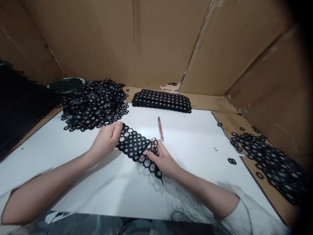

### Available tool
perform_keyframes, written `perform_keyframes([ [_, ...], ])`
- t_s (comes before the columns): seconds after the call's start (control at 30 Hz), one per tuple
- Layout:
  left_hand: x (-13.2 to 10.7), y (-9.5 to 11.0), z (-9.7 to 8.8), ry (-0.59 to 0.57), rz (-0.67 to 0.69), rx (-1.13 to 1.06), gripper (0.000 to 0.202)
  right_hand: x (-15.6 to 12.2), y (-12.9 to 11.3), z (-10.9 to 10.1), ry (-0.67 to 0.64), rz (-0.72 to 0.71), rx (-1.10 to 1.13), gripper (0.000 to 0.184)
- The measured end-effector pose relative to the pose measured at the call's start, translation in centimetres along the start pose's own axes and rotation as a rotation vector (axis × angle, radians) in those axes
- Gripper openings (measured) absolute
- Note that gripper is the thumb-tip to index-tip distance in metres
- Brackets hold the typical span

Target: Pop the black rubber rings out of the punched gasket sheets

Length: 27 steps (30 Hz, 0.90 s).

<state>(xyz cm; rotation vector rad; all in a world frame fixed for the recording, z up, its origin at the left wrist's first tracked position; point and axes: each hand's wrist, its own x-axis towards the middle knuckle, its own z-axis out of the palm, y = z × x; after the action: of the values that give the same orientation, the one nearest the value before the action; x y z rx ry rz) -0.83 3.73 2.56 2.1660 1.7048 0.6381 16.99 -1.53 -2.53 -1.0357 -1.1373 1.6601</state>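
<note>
A strip of joined black rings (pixel 134 143) is stretched between my two hands above the white board. My left hand (pixel 109 136) is closed round its left end, knuckles up. With thumb and fingers, my right hand (pixel 162 158) pinches the right end, where the strip bends and a dark pointed tail hangs down. Most rings have pale grey or white centres; a few near the ends look larger. Just beyond my right hand a slim red-and-clear pointed tool (pixel 160 129) lies on the board; its exact kind is unclear.
A big heap of loose black rings (pixel 95 104) lies at the back left beside a bowl (pixel 66 85) of dark stuff. Stacked ring strips (pixel 161 100) sit at the back. More rings (pixel 274 163) pile up at the right edge. Cardboard walls (pixel 156 42) enclose the white board (pixel 97 195).
</note>
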Motion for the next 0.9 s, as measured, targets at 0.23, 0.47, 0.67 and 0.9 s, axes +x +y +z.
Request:
perform_keyframes([
  [0.23,-1.6,0.1,2.5,-0.234,0.213,0.231,0.031,-0.2,-0.3,0.5,0.028,0.023,0.032,0.026],
  [0.47,-2.2,0.4,3.5,-0.323,0.212,0.223,0.033,-0.3,-0.3,0.9,0.027,0.043,0.092,0.019],
  [0.67,-2.6,0.7,3.3,-0.440,0.206,0.111,0.034,-0.6,0.1,1.1,-0.027,-0.012,0.124,0.015],
  [0.9,-2.9,1.0,3.1,-0.441,0.224,0.128,0.031,-0.9,0.1,1.3,0.031,-0.055,0.036,0.018],
])
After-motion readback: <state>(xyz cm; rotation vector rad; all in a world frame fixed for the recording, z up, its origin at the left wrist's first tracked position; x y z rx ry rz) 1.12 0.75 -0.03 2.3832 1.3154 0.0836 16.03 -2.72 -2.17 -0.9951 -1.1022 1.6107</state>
